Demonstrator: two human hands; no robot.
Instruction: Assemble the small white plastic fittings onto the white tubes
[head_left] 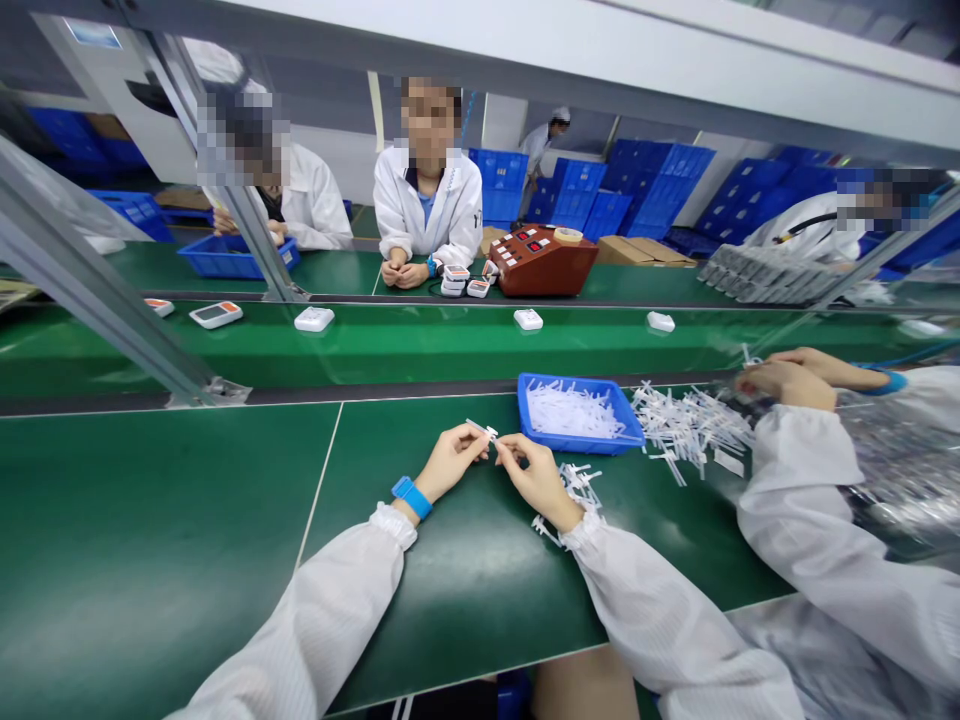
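Observation:
Above the green table (405, 620), my left hand (452, 462) pinches a small white plastic piece (491, 433) with a thin strip sticking out to its upper left. My right hand (534, 478) meets it from the right, thumb and fingertips closed on the same piece. Beside and partly behind my right wrist lies a small pile of white plastic pieces (581, 483). Just beyond my right hand stands a blue tray (581, 443) full of thin whitish strips (574, 412). The fine shape of the held piece is too small to make out.
A larger heap of white pieces (686, 425) lies right of the tray, near a co-worker's hands (795, 378). Across the table runs a green conveyor (420, 340) carrying white devices (313, 319). Metal posts (97, 270) rise at left; a red-brown machine (544, 265) stands opposite, near other people.

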